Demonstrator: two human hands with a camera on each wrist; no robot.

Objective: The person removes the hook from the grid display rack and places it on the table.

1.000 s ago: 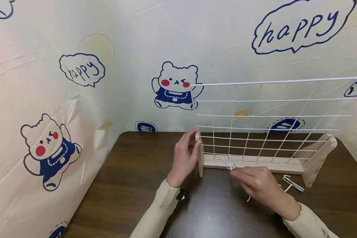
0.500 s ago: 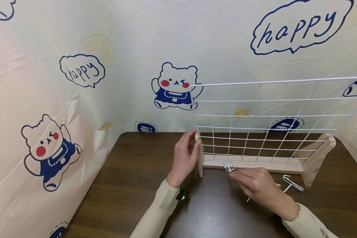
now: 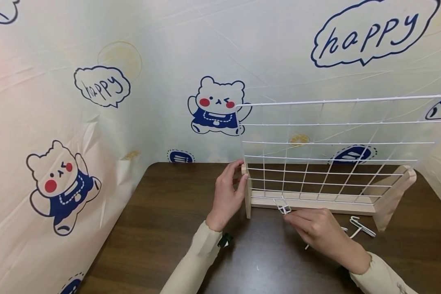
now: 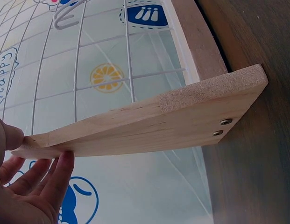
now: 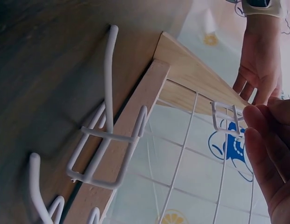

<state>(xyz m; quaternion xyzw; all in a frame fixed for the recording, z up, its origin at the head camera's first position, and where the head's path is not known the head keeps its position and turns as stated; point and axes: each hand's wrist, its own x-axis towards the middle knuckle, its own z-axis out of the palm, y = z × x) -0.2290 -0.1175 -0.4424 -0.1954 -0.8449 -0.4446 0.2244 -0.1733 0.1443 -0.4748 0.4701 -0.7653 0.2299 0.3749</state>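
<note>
A white wire grid (image 3: 338,101) stands upright between pale wooden side panels. My left hand (image 3: 228,198) holds the upper end of the left panel (image 4: 135,128), thumb on one face and fingertips on the other. In front of the grid's lower left, my right hand (image 3: 321,232) pinches a small white wire hook (image 3: 284,209) between thumb and fingers. In the right wrist view the held hook's square frame (image 5: 215,116) shows beyond the fingertips; its far end is hidden by them. The hook appears apart from the grid wires.
Loose white hooks (image 3: 363,227) lie on the dark wooden table (image 3: 161,228) near the right panel (image 3: 393,200), partly behind my right hand. A wooden bar (image 3: 312,204) joins the panels at the bottom. A printed cloth (image 3: 161,81) hangs behind and left of the table.
My right hand has dipped very slightly, and the hook in its fingers has tilted a little and lowered. The left hand and the rack keep their place.
</note>
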